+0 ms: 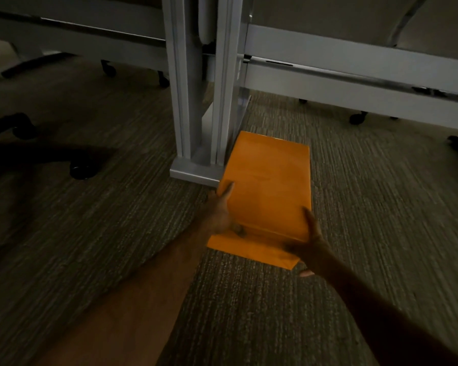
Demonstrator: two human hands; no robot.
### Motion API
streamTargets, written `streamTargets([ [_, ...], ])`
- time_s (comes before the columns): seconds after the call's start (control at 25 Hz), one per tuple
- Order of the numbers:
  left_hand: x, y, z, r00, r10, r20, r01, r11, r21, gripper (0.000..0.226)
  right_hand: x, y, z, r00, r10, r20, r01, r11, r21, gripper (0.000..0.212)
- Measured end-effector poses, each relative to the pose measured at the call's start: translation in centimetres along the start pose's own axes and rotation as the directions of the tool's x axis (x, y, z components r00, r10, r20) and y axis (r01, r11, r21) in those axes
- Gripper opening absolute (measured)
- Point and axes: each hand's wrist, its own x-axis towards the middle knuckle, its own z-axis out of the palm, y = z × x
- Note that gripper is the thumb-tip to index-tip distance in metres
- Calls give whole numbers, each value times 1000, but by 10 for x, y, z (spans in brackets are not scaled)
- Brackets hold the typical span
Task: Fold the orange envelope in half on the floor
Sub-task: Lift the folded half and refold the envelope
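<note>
The orange envelope (270, 186) lies on the carpet, its far end beside the foot of a grey partition post. Its near flap is unfolded and flat on the floor. My left hand (222, 215) grips the envelope's left edge near the flap crease, thumb on top. My right hand (311, 236) holds the near right corner, thumb pressed on the upper face, fingers underneath. The near end looks slightly raised off the flap.
A grey partition post with a flat base (196, 170) stands just left of the envelope. Office chair casters (82, 169) sit at the left, more casters (357, 118) at the back right. Grey-green carpet (381, 207) spreads on all sides.
</note>
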Motion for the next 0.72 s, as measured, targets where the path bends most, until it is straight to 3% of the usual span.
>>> streamTargets([
  [0.08, 1, -1, 0, 1000, 2, 12, -2, 1000, 6, 150, 4, -6, -4, 1000, 15, -22, -17, 996, -86, 114],
  [0.32, -1, -9, -7, 998, 40, 55, -31, 989, -148, 147, 0, -26, -3, 980, 189, 54, -188, 982, -22, 116],
  [0.56, 14, -31, -16, 990, 136, 44, -118, 953, -279, 142, 25, -29, 10, 997, 67, 37, -65, 997, -42, 125],
  [0.72, 29, -31, -21, 986, 154, 64, -138, 969, -203, 142, 41, -30, 13, 999, -26, 27, 30, 988, -151, 118],
])
